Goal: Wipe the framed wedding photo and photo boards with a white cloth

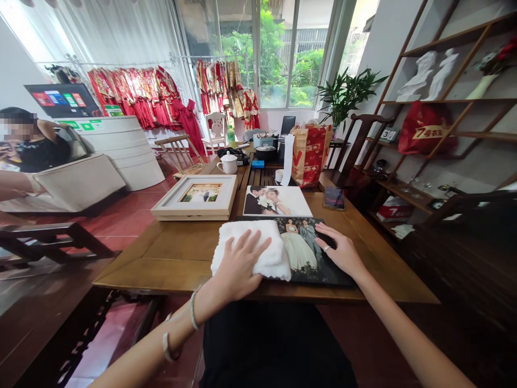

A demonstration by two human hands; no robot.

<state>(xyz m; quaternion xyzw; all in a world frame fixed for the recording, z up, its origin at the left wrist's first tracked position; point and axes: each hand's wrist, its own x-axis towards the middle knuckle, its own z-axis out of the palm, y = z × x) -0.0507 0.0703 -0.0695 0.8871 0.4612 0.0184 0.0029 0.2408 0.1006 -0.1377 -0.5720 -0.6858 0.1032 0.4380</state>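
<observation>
My left hand [238, 264] lies flat with fingers spread on a folded white towel [274, 253], which rests on the left part of a dark wedding photo album [307, 253]. My right hand [341, 250], wearing a ring, presses flat with fingers stretched out on the album's right side. The album lies near the front edge of a wooden table [177, 253]. Behind it lies a second, lighter photo print [283, 200].
A stack of framed photos [196, 196] sits at the table's left. A phone [334, 198], a white teapot [228, 162] and a red paper bag [310, 153] stand farther back. A person sits at the far left. Shelves line the right wall.
</observation>
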